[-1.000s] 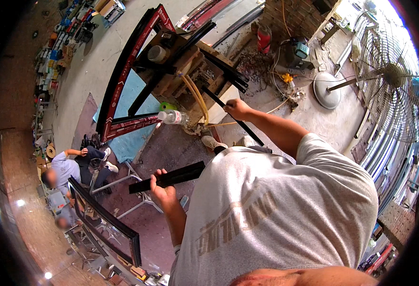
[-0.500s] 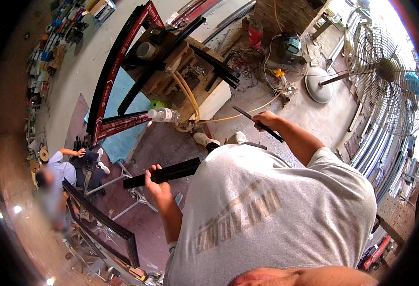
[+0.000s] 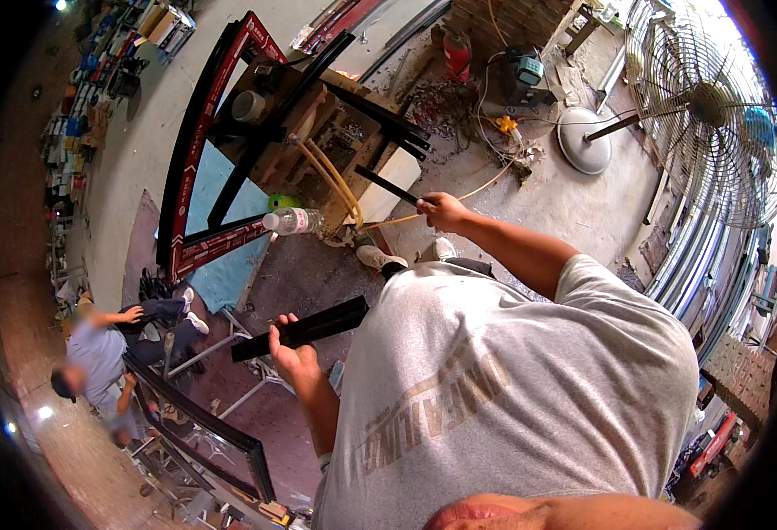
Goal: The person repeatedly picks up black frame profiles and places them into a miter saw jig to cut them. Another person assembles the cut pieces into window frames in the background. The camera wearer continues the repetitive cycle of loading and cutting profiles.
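My left hand is closed round several black profile bars, held side by side at my left. A single thin black strip is gripped near its lower end by my right hand; its far end reaches over the edge of the wooden bench. On that bench rests a large black frame with red film, with more black bars crossing it. Near the bench's front corner lies a clear plastic bottle, beside a yellow hose and a green roll.
A large standing fan is at the right, with metal profiles stacked below it. A red bottle and a cable lie on the littered floor beyond. At the left a person sits beside another black frame on metal stands.
My right hand has moved left and slightly away, carrying the black strip over to the bench's edge. The left hand keeps the bars almost in place. The seated person has shifted posture.
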The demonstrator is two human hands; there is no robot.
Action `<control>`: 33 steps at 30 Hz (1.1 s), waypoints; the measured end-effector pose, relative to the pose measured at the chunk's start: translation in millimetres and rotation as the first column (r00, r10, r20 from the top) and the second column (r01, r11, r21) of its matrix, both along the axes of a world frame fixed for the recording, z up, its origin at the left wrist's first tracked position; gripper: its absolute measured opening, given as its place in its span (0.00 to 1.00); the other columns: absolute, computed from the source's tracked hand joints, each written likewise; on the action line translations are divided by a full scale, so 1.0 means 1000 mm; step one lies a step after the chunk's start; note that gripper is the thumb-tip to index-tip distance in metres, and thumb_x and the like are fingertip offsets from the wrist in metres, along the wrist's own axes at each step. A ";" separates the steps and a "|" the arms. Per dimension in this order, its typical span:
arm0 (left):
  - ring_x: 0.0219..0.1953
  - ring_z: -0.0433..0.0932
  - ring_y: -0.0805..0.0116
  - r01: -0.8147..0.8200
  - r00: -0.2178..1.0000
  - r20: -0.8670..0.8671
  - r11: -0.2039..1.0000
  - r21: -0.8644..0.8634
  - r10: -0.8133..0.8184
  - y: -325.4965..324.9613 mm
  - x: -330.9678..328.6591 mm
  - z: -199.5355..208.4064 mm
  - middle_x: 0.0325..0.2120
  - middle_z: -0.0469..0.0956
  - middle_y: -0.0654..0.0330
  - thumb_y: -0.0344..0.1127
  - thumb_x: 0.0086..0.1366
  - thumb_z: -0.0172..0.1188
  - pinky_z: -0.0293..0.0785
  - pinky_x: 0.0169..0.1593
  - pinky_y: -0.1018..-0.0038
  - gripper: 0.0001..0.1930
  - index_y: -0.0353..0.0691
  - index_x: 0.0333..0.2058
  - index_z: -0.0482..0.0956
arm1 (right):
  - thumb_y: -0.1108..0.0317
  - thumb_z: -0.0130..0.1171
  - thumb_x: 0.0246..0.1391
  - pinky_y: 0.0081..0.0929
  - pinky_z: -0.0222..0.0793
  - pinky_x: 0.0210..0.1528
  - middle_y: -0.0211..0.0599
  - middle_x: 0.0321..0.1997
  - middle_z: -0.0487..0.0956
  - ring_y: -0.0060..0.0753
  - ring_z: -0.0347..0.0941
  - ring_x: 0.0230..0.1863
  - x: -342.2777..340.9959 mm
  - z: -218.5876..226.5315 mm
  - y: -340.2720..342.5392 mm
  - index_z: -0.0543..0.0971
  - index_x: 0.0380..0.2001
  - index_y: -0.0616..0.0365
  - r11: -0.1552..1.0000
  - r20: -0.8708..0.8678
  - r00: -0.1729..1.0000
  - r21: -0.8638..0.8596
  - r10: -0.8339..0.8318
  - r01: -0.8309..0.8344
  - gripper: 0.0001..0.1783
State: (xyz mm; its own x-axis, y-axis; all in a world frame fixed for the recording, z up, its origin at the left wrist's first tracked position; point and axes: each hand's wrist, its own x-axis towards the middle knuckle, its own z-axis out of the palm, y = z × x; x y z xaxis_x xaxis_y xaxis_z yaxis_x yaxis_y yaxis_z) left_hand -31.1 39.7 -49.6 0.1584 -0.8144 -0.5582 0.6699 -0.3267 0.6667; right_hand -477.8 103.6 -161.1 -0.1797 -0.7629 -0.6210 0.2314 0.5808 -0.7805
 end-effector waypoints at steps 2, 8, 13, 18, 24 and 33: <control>0.43 0.80 0.54 0.013 1.000 0.000 1.000 -0.010 -0.013 -0.002 -0.004 0.004 0.36 0.81 0.54 0.36 0.68 0.58 0.78 0.55 0.55 0.09 0.36 0.39 0.75 | 0.54 0.51 0.69 0.28 0.63 0.21 0.30 0.22 0.73 0.21 0.66 0.19 0.007 -0.012 -0.017 0.77 0.37 0.62 0.999 0.004 1.000 -0.034 -0.028 0.028 0.19; 0.43 0.80 0.54 -0.004 1.000 -0.024 0.998 -0.057 0.003 -0.002 0.005 -0.004 0.36 0.81 0.53 0.34 0.66 0.60 0.78 0.55 0.58 0.08 0.36 0.38 0.75 | 0.51 0.51 0.68 0.30 0.68 0.25 0.34 0.27 0.79 0.26 0.71 0.22 0.005 -0.009 -0.041 0.79 0.38 0.63 0.998 -0.147 0.987 0.004 0.065 -0.065 0.23; 0.43 0.79 0.54 0.032 0.997 -0.062 0.998 -0.060 -0.035 -0.002 0.003 -0.001 0.36 0.80 0.52 0.32 0.65 0.61 0.77 0.57 0.58 0.08 0.35 0.38 0.74 | 0.51 0.51 0.68 0.31 0.70 0.24 0.35 0.25 0.80 0.28 0.74 0.22 0.009 -0.021 -0.046 0.80 0.39 0.62 0.996 -0.206 0.976 0.059 0.072 -0.061 0.22; 0.42 0.78 0.55 -0.014 0.999 -0.045 0.999 -0.048 0.011 0.000 0.006 -0.006 0.35 0.79 0.53 0.33 0.67 0.58 0.76 0.56 0.58 0.06 0.36 0.37 0.74 | 0.53 0.54 0.66 0.32 0.73 0.24 0.35 0.25 0.81 0.29 0.76 0.22 0.019 0.026 -0.054 0.81 0.39 0.59 0.991 -0.004 0.998 0.114 0.067 -0.066 0.19; 0.36 0.77 0.56 0.020 0.980 -0.198 0.998 -0.055 -0.031 -0.005 -0.001 0.001 0.29 0.77 0.56 0.33 0.63 0.61 0.75 0.51 0.59 0.06 0.39 0.32 0.74 | 0.56 0.56 0.64 0.34 0.63 0.22 0.33 0.20 0.76 0.27 0.68 0.18 0.019 0.006 -0.102 0.79 0.28 0.61 0.951 -0.431 0.852 0.214 0.298 -0.224 0.18; 0.40 0.79 0.54 -0.172 0.956 -0.252 0.982 -0.073 0.149 -0.017 0.004 0.007 0.32 0.77 0.52 0.30 0.66 0.60 0.76 0.56 0.56 0.06 0.35 0.34 0.72 | 0.59 0.49 0.67 0.27 0.58 0.13 0.28 0.15 0.70 0.25 0.63 0.11 0.020 0.011 -0.087 0.74 0.26 0.54 0.998 -0.088 0.995 -0.016 0.055 -0.057 0.16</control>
State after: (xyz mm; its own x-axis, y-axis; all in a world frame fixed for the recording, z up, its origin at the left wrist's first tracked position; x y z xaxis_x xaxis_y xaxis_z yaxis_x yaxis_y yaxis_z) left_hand -27.5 22.7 -42.2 0.1597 -0.8394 -0.5195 0.8547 -0.1457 0.4982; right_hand -458.2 16.5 -150.3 -0.1896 -0.7847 -0.5902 0.1290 0.5760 -0.8072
